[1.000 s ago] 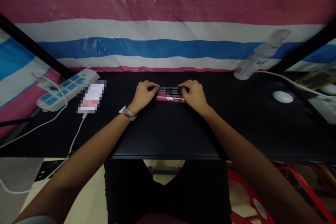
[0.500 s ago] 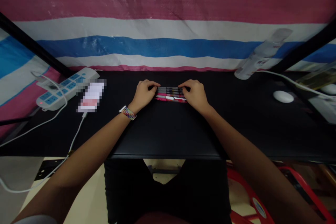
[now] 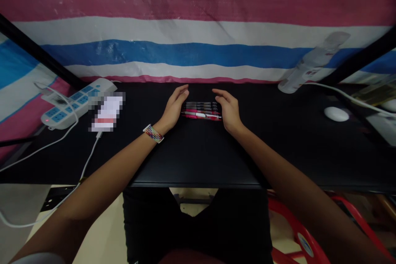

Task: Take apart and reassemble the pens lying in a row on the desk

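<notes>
Several pens lie side by side in a flat row on the black table (image 3: 198,152). The dark grey pens (image 3: 201,106) are at the far side of the row, and the red and white pens (image 3: 202,116) are nearest me. Just left of the row, my left hand (image 3: 174,107) stands on edge with its fingers stretched out, palm toward the pens. On the right side, my right hand (image 3: 229,109) is open in the same way, its palm close to the pen ends. I cannot tell whether either palm touches them. A patterned band (image 3: 153,133) circles my left wrist.
At the left are a white power strip (image 3: 63,119) with blue sockets and a blurred-out phone (image 3: 108,111) on a white cable. A clear bottle (image 3: 291,84) stands at the back right, with a white computer mouse (image 3: 336,114) in front. A striped sheet (image 3: 185,0) hangs behind the table.
Both hands have let go of the pen ends. Their fingers have straightened from a pinch and now point forward beside the row. The pens still lie together in much the same spot.
</notes>
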Available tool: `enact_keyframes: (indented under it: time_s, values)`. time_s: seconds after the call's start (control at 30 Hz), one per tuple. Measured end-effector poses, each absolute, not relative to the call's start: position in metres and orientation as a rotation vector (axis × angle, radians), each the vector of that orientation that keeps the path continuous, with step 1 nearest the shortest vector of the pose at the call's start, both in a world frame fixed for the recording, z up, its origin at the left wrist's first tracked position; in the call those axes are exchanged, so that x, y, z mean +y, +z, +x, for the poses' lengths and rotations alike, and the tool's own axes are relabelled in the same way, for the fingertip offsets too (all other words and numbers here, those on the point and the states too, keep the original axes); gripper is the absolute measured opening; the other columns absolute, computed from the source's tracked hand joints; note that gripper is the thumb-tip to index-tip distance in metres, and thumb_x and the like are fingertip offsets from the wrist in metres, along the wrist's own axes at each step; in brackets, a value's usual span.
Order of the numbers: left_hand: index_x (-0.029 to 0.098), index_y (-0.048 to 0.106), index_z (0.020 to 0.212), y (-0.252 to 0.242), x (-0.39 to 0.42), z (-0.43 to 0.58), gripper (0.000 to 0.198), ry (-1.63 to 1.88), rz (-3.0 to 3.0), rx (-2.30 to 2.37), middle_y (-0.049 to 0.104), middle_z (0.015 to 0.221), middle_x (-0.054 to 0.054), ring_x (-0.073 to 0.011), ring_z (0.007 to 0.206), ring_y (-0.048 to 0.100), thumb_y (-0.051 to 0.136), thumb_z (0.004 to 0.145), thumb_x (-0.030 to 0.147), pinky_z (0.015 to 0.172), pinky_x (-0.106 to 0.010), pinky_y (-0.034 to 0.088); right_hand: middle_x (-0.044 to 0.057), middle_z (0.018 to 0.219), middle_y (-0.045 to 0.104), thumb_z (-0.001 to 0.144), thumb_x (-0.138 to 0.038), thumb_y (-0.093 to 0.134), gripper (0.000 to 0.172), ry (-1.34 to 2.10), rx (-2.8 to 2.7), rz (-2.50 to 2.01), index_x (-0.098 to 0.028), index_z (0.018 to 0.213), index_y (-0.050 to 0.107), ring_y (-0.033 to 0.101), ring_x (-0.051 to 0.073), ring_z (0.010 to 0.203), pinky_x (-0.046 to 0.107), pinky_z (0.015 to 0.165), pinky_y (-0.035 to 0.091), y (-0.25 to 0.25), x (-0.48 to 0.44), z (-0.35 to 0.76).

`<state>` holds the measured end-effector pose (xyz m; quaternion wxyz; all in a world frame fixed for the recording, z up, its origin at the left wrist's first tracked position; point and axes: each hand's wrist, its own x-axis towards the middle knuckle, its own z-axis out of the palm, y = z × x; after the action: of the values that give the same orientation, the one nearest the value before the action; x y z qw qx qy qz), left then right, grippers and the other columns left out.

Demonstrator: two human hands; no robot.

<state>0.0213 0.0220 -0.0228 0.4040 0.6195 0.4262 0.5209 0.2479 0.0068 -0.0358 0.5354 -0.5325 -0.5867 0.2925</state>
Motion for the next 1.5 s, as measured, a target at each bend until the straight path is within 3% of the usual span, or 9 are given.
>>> enact_keyframes:
  time_s: [0.2, 0.6, 0.73, 0.93, 1.1, 1.5]
  values:
    - [0.031, 0.07, 0.138, -0.028, 0.02, 0.028, 0.04, 1.268, 1.521, 1.004, 0.071, 0.153, -0.007, -0.0272, 0.152, 0.061, 0.058, 0.11, 0.055, 0.132, -0.046, 0.042, 0.011, 0.153, 0.074, 0.097, -0.026, 0.056, 0.043, 0.77, -1.383, -1.186, -0.027, 0.133, 0.079, 0.064, 0.031, 0.15, 0.056, 0.128, 0.048, -0.038, 0.008, 0.24]
    - [0.03, 0.075, 0.125, -0.024, -0.004, 0.031, 0.036, 1.272, 1.6, 1.063, 0.075, 0.142, -0.006, -0.0268, 0.141, 0.065, 0.057, 0.11, 0.057, 0.127, -0.043, 0.046, 0.01, 0.154, 0.074, 0.097, -0.022, 0.057, 0.039, 0.845, -1.339, -1.191, -0.024, 0.126, 0.084, 0.063, 0.03, 0.153, 0.054, 0.131, 0.046, -0.037, -0.008, 0.238]
    - [0.027, 0.076, 0.122, -0.02, -0.005, 0.029, 0.029, 1.245, 1.625, 1.09, 0.078, 0.136, -0.008, -0.0275, 0.134, 0.07, 0.059, 0.109, 0.048, 0.124, -0.046, 0.048, 0.01, 0.149, 0.078, 0.097, -0.022, 0.06, 0.036, 0.846, -1.364, -1.191, -0.025, 0.123, 0.085, 0.067, 0.03, 0.148, 0.055, 0.129, 0.047, -0.034, -0.008, 0.243]
    - [0.026, 0.076, 0.119, -0.018, 0.001, 0.027, 0.02, 1.253, 1.833, 1.216, 0.078, 0.138, -0.009, -0.0291, 0.14, 0.066, 0.061, 0.108, 0.033, 0.13, -0.05, 0.041, 0.009, 0.145, 0.079, 0.101, -0.025, 0.057, 0.035, 0.717, -1.417, -1.25, -0.027, 0.121, 0.086, 0.067, 0.03, 0.148, 0.054, 0.129, 0.048, -0.033, 0.006, 0.252]
    - [0.025, 0.077, 0.115, -0.015, 0.006, 0.044, 0.026, 1.217, 1.741, 1.093, 0.08, 0.128, -0.007, -0.0273, 0.131, 0.07, 0.056, 0.112, 0.039, 0.124, -0.046, 0.046, 0.009, 0.146, 0.079, 0.099, -0.022, 0.055, 0.039, 0.824, -1.381, -1.116, -0.025, 0.123, 0.086, 0.068, 0.028, 0.147, 0.051, 0.129, 0.048, -0.036, 0.011, 0.241]
    - [0.025, 0.08, 0.109, -0.01, -0.01, 0.043, 0.032, 1.279, 1.587, 0.973, 0.082, 0.128, -0.006, -0.0265, 0.134, 0.071, 0.059, 0.11, 0.05, 0.127, -0.045, 0.047, 0.003, 0.121, 0.087, 0.088, -0.022, 0.065, 0.025, 0.997, -1.013, -0.867, -0.028, 0.094, 0.089, 0.073, 0.031, 0.139, 0.055, 0.133, 0.044, -0.033, -0.009, 0.231]
